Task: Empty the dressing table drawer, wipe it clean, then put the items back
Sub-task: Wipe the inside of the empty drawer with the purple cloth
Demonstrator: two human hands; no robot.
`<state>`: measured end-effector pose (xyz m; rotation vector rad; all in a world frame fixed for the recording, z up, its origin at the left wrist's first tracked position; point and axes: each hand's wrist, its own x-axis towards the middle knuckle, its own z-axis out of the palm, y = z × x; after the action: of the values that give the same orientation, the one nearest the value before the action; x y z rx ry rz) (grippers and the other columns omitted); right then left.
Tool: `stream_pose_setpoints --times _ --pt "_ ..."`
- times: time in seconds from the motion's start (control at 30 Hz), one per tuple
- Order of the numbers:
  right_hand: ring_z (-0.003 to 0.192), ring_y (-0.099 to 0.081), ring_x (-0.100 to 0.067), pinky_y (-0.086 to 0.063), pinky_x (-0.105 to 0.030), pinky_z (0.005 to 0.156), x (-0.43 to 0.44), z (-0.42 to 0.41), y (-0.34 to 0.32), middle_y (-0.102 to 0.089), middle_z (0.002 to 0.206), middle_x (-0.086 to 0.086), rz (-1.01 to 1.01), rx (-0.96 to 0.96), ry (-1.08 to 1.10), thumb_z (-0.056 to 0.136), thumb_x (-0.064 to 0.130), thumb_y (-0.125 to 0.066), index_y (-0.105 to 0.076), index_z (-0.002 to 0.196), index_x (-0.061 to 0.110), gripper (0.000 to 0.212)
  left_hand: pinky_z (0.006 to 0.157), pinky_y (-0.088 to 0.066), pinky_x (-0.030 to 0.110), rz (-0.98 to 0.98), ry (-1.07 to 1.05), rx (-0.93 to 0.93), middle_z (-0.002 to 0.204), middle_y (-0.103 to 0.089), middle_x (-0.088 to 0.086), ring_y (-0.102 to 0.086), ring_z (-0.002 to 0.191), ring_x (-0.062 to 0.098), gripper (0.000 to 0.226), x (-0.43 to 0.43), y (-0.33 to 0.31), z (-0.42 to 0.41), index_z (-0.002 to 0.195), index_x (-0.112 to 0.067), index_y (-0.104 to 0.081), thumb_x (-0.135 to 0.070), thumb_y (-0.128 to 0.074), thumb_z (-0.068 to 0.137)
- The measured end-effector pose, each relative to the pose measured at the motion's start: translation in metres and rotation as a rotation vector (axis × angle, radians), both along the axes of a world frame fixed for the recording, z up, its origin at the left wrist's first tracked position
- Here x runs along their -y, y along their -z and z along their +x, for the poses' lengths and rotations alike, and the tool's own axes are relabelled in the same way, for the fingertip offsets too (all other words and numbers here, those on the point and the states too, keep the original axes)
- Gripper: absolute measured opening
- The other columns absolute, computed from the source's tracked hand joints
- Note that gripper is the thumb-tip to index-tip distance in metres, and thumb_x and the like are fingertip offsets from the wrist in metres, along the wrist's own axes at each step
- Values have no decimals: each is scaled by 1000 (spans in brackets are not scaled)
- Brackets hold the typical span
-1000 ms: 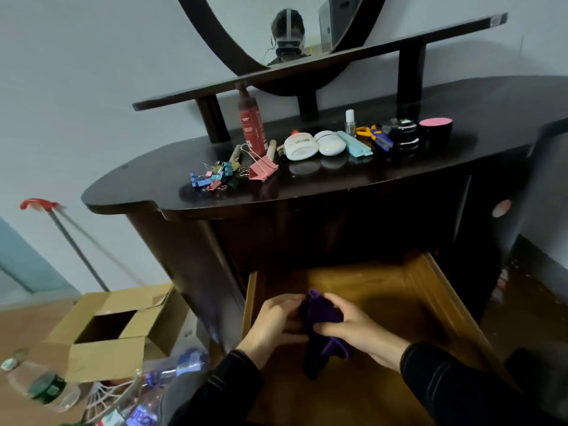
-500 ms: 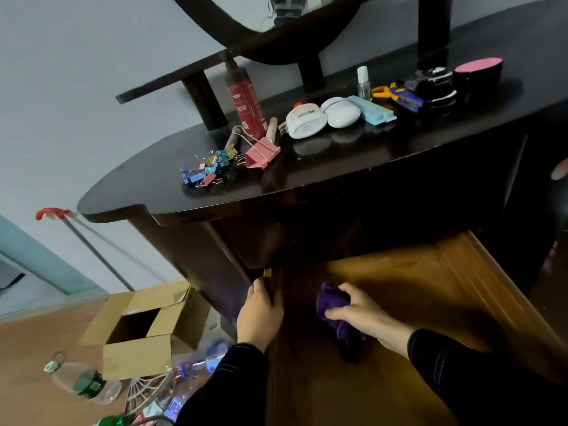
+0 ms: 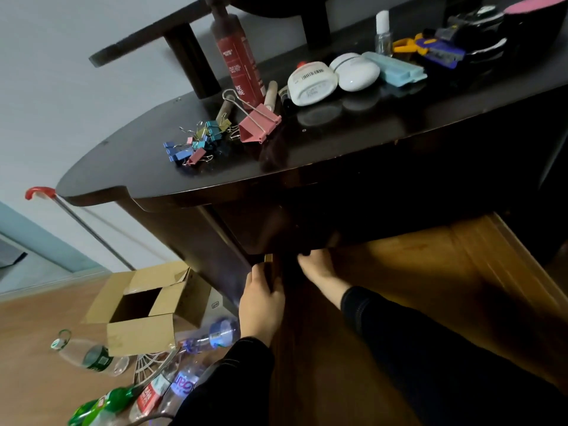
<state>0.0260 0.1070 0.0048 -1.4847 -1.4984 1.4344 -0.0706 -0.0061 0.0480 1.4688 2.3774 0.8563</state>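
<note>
The drawer (image 3: 415, 272) stands pulled out below the dark dressing table (image 3: 338, 133), its wooden floor bare. My left hand (image 3: 261, 302) grips the drawer's left side wall. My right hand (image 3: 316, 269) reaches to the back left corner under the tabletop, its fingertips curled into the shadow; the purple cloth shows only as a dark lump there. On the tabletop lie a red bottle (image 3: 239, 56), a pink binder clip (image 3: 259, 124), small coloured clips (image 3: 196, 142), a white jar (image 3: 310, 83), a white case (image 3: 355, 72) and a light-blue case (image 3: 396, 70).
Scissors (image 3: 412, 44), a small clear bottle (image 3: 382, 32) and black compacts (image 3: 479, 32) sit at the tabletop's right. On the floor at left are an open cardboard box (image 3: 144, 305), plastic bottles (image 3: 89, 358) and a red-handled pole (image 3: 86, 229) leaning on the wall.
My left hand left the cloth and took hold of the drawer's left wall. My right hand pushed the cloth deeper, into the shadow at the back. The camera dipped closer.
</note>
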Motion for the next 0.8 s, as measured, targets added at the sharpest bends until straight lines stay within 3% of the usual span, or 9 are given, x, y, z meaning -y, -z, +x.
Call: stream_pose_setpoints --times 0.13,0.33,0.47,0.57,0.67,0.8 --pt "107 -64 -38 -52 -50 89 7 -16 9 -68 113 -18 169 81 -96 95 1 -53 -62 118 5 25 80 -42 33 25 0 8 115 -62 1 -61 101 28 23 -1 3 -1 117 -22 -53 -24 -56 94" --pt "106 -64 -32 -50 -39 79 4 6 7 -68 113 -7 280 281 -223 95 7 -53 -65 118 17 27 81 -44 34 18 2 34 115 -63 2 -61 102 26 24 1 0 0 118 -20 -53 -23 -57 94" --pt "97 -65 -28 -48 -34 72 7 12 6 -66 109 -1 117 177 -115 97 9 -51 -64 123 21 31 82 -42 33 25 3 67 114 -63 -1 -60 104 24 21 2 -4 2 116 -23 -54 -25 -58 95" --pt "86 -64 -25 -55 -39 76 7 4 0 -67 99 -5 2 50 -7 95 6 -50 -67 103 16 21 86 -45 37 8 -1 67 115 -63 -1 -59 104 23 21 3 -6 3 115 -25 -53 -26 -57 95" --pt "108 -65 -30 -53 -38 87 21 -7 -5 -69 116 -10 120 48 -32 94 5 -54 -68 116 13 27 83 -43 33 24 4 87 114 -63 0 -59 103 22 22 4 -7 4 115 -24 -54 -23 -58 94" --pt "127 -57 -29 -49 -40 98 23 2 6 -62 137 -5 205 264 -210 97 5 -52 -55 140 20 46 93 -49 41 13 -1 108 116 -64 0 -60 105 23 24 5 -10 5 119 -23 -55 -23 -59 95"
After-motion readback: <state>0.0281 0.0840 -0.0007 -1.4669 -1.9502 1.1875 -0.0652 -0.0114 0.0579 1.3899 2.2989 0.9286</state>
